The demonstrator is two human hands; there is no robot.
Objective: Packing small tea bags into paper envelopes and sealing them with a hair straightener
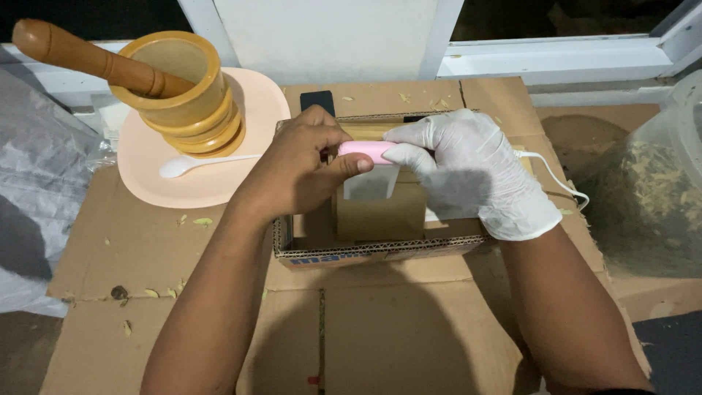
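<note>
There is a single view, from a camera worn on the person's head, looking steeply down and forward over both forearms, which enter from the bottom edge at about 6 o'clock. It sits close: the left hand (pixel 296 172) and the gloved right hand (pixel 468 172) fill the middle of the picture. The cardboard-covered surface (pixel 387 336) takes up the lower half. The far edge of the view, at 12 o'clock, reaches a white window frame (pixel 541 58). At 10 o'clock a wooden mortar (pixel 183 91) marks the left limit, and at 3 o'clock a clear plastic bag (pixel 651 190) is cut off by the right edge. No second view overlaps it.
</note>
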